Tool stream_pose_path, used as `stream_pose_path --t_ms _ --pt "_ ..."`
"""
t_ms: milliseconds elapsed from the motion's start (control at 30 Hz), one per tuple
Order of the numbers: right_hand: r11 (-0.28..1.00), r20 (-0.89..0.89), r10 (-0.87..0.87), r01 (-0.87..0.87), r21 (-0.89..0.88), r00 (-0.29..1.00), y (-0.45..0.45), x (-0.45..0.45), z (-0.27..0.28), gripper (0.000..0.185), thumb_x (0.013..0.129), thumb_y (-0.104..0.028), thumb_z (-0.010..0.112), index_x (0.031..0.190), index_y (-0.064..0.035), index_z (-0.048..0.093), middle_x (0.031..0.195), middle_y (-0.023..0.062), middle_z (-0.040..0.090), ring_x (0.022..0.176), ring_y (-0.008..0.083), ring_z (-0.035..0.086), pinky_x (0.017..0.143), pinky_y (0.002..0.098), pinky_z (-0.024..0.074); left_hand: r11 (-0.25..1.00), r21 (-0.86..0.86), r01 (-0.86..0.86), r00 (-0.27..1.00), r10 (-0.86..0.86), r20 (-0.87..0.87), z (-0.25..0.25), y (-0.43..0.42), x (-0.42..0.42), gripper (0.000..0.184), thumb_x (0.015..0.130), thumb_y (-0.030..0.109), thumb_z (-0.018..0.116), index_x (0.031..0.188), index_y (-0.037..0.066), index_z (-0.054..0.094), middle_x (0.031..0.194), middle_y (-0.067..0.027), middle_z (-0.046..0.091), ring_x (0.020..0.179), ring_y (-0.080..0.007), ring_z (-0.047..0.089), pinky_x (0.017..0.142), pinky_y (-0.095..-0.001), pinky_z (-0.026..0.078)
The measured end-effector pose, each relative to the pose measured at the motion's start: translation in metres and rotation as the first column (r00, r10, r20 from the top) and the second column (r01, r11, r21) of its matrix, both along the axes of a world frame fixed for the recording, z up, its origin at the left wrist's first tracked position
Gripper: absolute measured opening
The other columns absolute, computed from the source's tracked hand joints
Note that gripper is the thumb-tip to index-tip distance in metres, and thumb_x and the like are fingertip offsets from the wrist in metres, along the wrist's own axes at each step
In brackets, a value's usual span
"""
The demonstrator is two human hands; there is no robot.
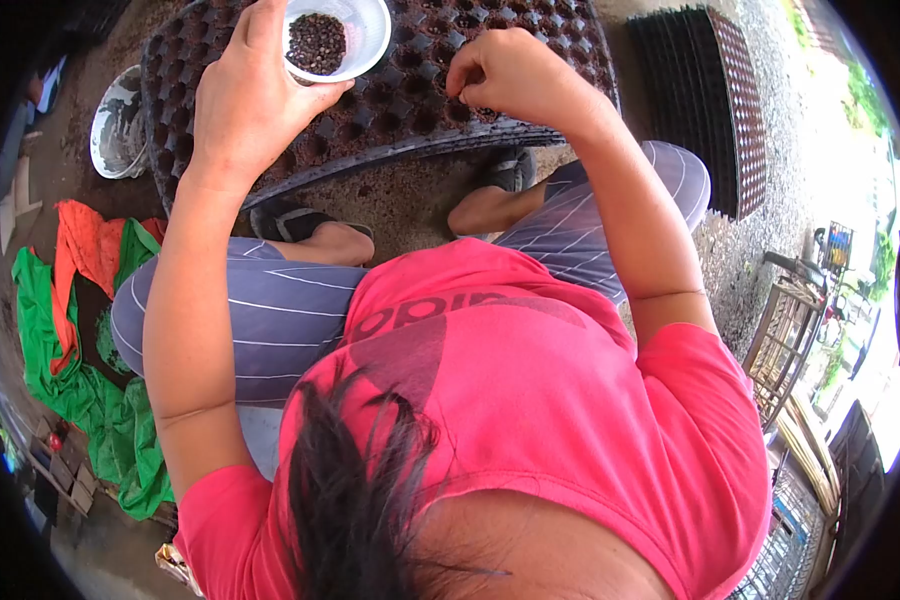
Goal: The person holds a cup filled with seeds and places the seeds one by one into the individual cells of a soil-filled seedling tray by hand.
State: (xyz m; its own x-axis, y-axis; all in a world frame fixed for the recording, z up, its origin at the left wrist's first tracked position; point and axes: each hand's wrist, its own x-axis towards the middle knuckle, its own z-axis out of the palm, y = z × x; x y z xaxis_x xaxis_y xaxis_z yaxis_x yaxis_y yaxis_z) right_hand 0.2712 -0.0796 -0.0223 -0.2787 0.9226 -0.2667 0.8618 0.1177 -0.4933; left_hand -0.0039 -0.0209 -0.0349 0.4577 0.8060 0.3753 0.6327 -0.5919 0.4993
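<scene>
My left hand (255, 100) is wrapped round a white plastic cup (368, 40), tilted so its inside shows. Dark seeds (316, 44) lie in the bottom of the cup. Below both hands spreads a black seedling tray (410, 85) with rows of round cells, brown soil showing in many of them. Over the right part of this tray, my right hand (520, 80) is curled with thumb and fingertips pinched together, close above the cells. Whatever may be between those fingertips is hidden.
A stack of black seedling trays (705, 110) stands at the right. To the left sits a dirty white bucket (120, 125). Green and orange sheets (90, 370) lie on the ground beside my left knee. A metal cart (785, 340) stands farther right.
</scene>
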Motion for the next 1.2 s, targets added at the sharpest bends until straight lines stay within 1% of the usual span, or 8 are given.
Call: stream_pose_path --t_ms 200,433,533,567,700,767,1067,1200 --pt "0.996 0.009 -0.042 0.043 -0.074 0.999 -0.003 0.003 -0.002 0.022 0.078 -0.011 0.072 0.097 -0.0047 0.08 0.087 0.0132 0.077 0.082 0.0275 0.075 0.078 0.0365 0.0586 1.0 -0.008 -0.001 1.0 0.001 0.004 0.001 -0.001 0.0 0.095 0.068 0.024 0.095 0.148 0.013 0.046 0.138 -0.0153 0.063 0.123 -0.0345 0.065 0.101 -0.044 0.055" --pt "0.987 -0.033 0.114 -0.11 0.116 0.993 0.006 -0.021 0.0 0.023 0.079 -0.012 0.071 0.098 -0.0039 0.078 0.086 0.0132 0.076 0.08 0.0283 0.075 0.076 0.0366 0.0584 1.0 -0.003 0.016 1.0 -0.016 0.001 -0.002 -0.004 0.005 0.095 0.067 0.024 0.095 0.149 0.015 0.045 0.138 -0.0145 0.064 0.121 -0.0361 0.065 0.099 -0.0448 0.055" --pt "0.874 -0.114 0.093 -0.026 0.485 0.989 0.039 -0.032 0.014 0.02 0.076 -0.012 0.07 0.092 -0.0077 0.08 0.082 0.0127 0.076 0.073 0.0307 0.073 0.069 0.0374 0.0587 0.997 -0.074 -0.004 0.998 -0.001 -0.066 0.004 -0.013 0.014 0.097 0.068 0.025 0.094 0.15 0.017 0.043 0.136 -0.0144 0.064 0.121 -0.038 0.065 0.097 -0.0468 0.056" --pt "0.876 -0.057 0.137 -0.094 0.474 0.989 0.041 -0.044 0.05 0.014 0.079 -0.015 0.068 0.079 -0.0031 0.077 0.075 0.0219 0.07 0.075 0.0397 0.072 0.071 0.0476 0.0574 0.997 -0.076 0.001 0.998 -0.006 -0.064 0.006 -0.016 0.017 0.097 0.068 0.025 0.094 0.15 0.017 0.043 0.136 -0.0144 0.064 0.121 -0.038 0.065 0.097 -0.0468 0.056" --pt "0.825 0.5 0.239 -0.445 0.349 0.833 0.056 -0.08 0.034 0.013 0.079 -0.017 0.072 0.087 -0.0086 0.079 0.085 0.0165 0.076 0.078 0.0314 0.075 0.07 0.0426 0.0586 0.995 -0.071 0.066 0.998 -0.065 0.019 0.012 -0.017 0.024 0.098 0.068 0.026 0.094 0.151 0.018 0.042 0.136 -0.0151 0.064 0.12 -0.0392 0.065 0.096 -0.0476 0.057" --pt "0.521 0.408 0.517 -0.654 0.548 0.753 0.086 -0.076 -0.042 0.015 0.079 -0.016 0.074 0.091 -0.0103 0.079 0.094 0.0153 0.077 0.087 0.0281 0.075 0.079 0.039 0.0581 0.992 0.035 0.118 0.991 -0.12 0.059 0.01 -0.014 0.021 0.098 0.068 0.026 0.094 0.15 0.016 0.043 0.137 -0.0164 0.063 0.12 -0.0387 0.066 0.097 -0.0468 0.057" --pt "0.774 0.288 0.305 -0.412 0.481 0.908 0.055 -0.09 0.009 0.017 0.079 -0.013 0.074 0.095 -0.009 0.079 0.101 0.0146 0.077 0.093 0.0283 0.074 0.086 0.0389 0.0563 0.994 -0.069 0.081 0.997 -0.082 -0.003 0.031 -0.022 0.016 0.102 0.067 0.029 0.094 0.149 0.006 0.037 0.136 -0.0264 0.058 0.116 -0.0472 0.064 0.094 -0.0533 0.054" --pt "0.595 0.247 0.6 -0.63 0.499 0.761 0.083 -0.09 -0.026 0.02 0.079 -0.014 0.074 0.097 -0.0075 0.078 0.104 0.0164 0.076 0.094 0.0295 0.074 0.08 0.04 0.0578 0.994 -0.073 0.08 0.996 -0.082 -0.032 0.029 -0.019 0.012 0.102 0.067 0.029 0.094 0.149 0.006 0.037 0.135 -0.0261 0.058 0.115 -0.0468 0.064 0.093 -0.0533 0.055"
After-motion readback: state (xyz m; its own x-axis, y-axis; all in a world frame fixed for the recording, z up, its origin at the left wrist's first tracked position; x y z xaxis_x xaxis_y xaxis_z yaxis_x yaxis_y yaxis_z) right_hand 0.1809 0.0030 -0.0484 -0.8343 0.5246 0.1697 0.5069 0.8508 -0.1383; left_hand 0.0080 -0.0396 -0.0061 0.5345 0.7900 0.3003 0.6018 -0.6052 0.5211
